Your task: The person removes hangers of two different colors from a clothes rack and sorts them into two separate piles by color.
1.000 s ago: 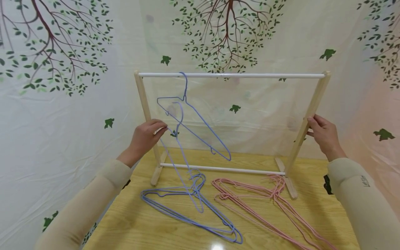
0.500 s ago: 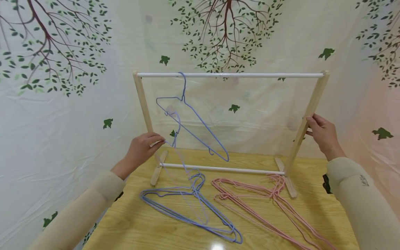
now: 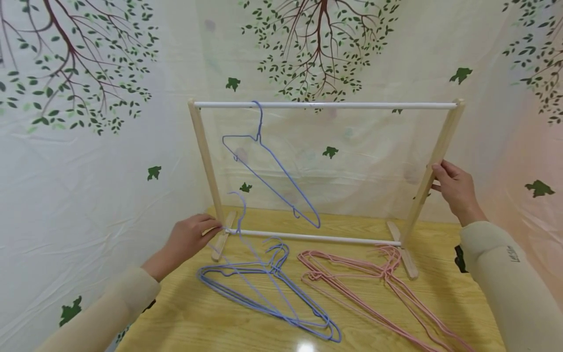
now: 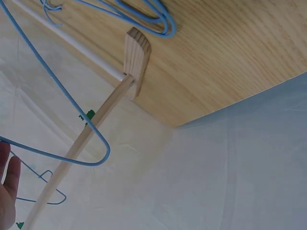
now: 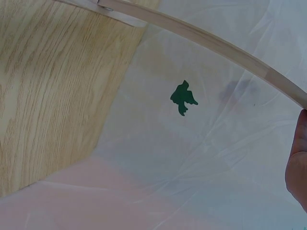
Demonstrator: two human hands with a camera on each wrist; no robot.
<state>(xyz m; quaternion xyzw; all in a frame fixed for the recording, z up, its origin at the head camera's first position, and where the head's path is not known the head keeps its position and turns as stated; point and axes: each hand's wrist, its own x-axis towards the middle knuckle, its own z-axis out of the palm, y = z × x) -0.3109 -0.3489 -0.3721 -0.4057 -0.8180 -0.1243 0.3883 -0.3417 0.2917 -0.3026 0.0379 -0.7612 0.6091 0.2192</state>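
My left hand (image 3: 190, 242) pinches a blue clothes hanger (image 3: 244, 206) by one shoulder near its neck, left of the rack's lower white bar. The hanger's hook points up, and its body overlaps a pile of blue hangers (image 3: 246, 301) in the head view. In the left wrist view a rounded corner of the held hanger (image 4: 72, 101) extends from the fingertips. With thumb and fingers my right hand (image 3: 459, 190) grips the right wooden post (image 3: 441, 142) of the clothes rack. Another blue hanger (image 3: 287, 174) hangs from the top bar (image 3: 352, 105), toward its left end.
Several pink hangers (image 3: 352, 268) lie on the wood-grain table (image 3: 176, 320), right of the blue pile. The rack's left foot (image 3: 218, 247) and right foot (image 3: 410, 264) stand behind the piles. A white backdrop (image 3: 374, 161) with printed trees and leaves encloses the table.
My left hand has lowered and moved left, bringing the held hanger down from in front of the hanging one to over the blue pile. The right hand stays on the post.
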